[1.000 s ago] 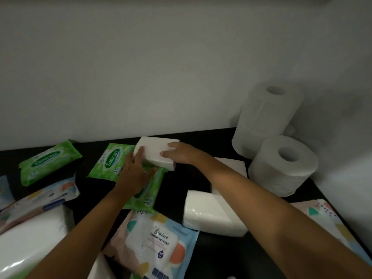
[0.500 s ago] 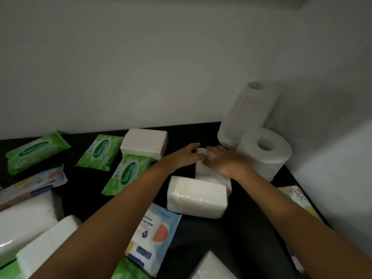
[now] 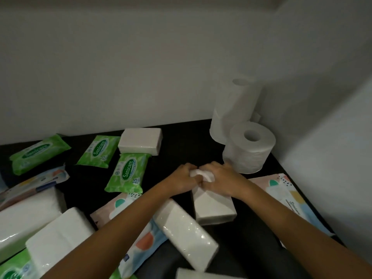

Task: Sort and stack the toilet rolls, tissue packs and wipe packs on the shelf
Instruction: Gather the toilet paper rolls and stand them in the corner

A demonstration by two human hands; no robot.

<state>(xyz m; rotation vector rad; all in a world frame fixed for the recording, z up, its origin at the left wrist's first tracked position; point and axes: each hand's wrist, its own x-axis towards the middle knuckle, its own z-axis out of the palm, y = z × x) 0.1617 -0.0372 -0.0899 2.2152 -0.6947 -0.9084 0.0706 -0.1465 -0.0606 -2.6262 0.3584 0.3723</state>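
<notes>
Both hands are meeting at the middle of the shelf (image 3: 181, 135). The left hand (image 3: 184, 179) and right hand (image 3: 224, 178) are curling their fingers round the far end of a tissue pack (image 3: 214, 208), knuckles nearly touching, with a crumpled white bit of that end showing between them. The pack is lying flat, its length running toward six o'clock, and a second pack (image 3: 185, 232) is lying slantwise just beside its near left corner, at seven o'clock. A third pack (image 3: 141, 140) is sitting by the wall at eleven o'clock from the hands, and it is looking like the likely base for a tissue stack. To do this well, the hands should be spreading out along the pack's sides rather than bunching at one end, since the soft wrapper is likely to sag. Lifting clear before swinging left should be sparing the second pack, the rolls (image 3: 249, 148) at two o'clock and the green wipes (image 3: 126, 175) at nine o'clock.
</notes>
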